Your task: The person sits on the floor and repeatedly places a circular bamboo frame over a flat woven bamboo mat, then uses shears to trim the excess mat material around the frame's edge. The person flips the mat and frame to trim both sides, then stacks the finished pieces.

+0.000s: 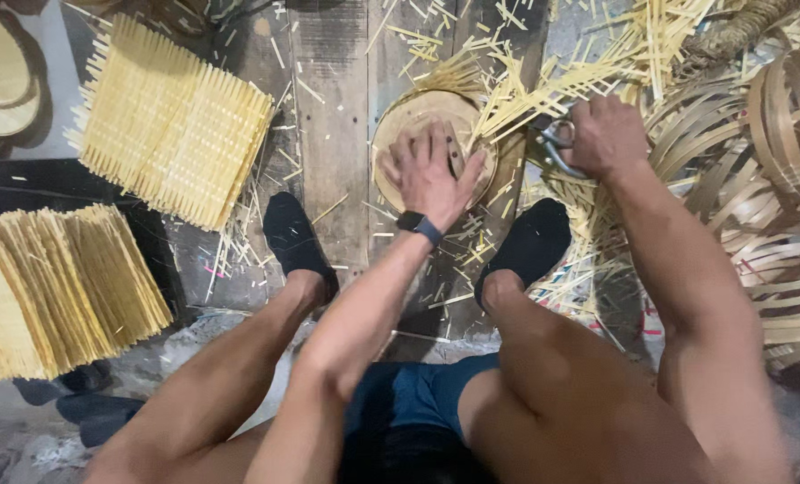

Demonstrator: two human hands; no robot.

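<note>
my left hand (pixel 429 172) lies flat on the round woven disc (pixel 422 134), fingers spread wide, pressing it to the wooden planks (pixel 333 99) so it stays put. the disc sits just ahead of my black socks (pixel 297 237). right of the disc, my right hand (pixel 604 134) is curled around the scissors (pixel 557 143) at the loose bamboo strips (pixel 543 85) fanning off its edge. the blades are hidden under my fist, and my palm covers the disc's middle.

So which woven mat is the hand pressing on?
The round mat between the feet, under the left hand. The two square mats lie far left, untouched.
</note>
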